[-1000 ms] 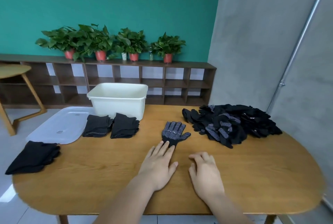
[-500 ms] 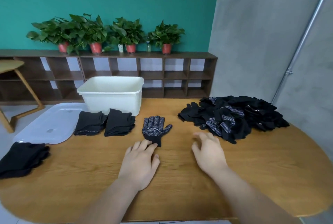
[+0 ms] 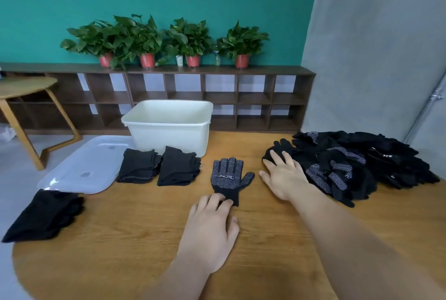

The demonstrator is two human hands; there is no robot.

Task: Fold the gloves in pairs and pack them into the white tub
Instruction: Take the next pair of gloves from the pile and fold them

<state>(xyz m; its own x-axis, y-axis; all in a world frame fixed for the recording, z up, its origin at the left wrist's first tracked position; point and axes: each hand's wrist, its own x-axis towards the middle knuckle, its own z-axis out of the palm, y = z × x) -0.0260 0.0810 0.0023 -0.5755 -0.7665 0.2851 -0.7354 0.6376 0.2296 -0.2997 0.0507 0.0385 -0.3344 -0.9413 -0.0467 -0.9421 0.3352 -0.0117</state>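
1. I see the desk's [image 3: 120, 246] rounded near edge well behind both hands; the tub [image 3: 169, 133] stands at the far edge.
2. My left hand [image 3: 212, 225] lies flat and my right hand [image 3: 282, 176] reaches forward, both with fingers loose, holding nothing.
3. Left fingertips press the cuff of the glove [image 3: 228, 174]; right fingertips touch the pile [image 3: 362, 167].

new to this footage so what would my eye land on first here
The big heap of black gloves at the right of the table draws the eye first, with the right hand laid on its edge. Next comes the single dotted glove lying flat mid-table, the left hand touching its cuff, and the white tub behind it to the left.
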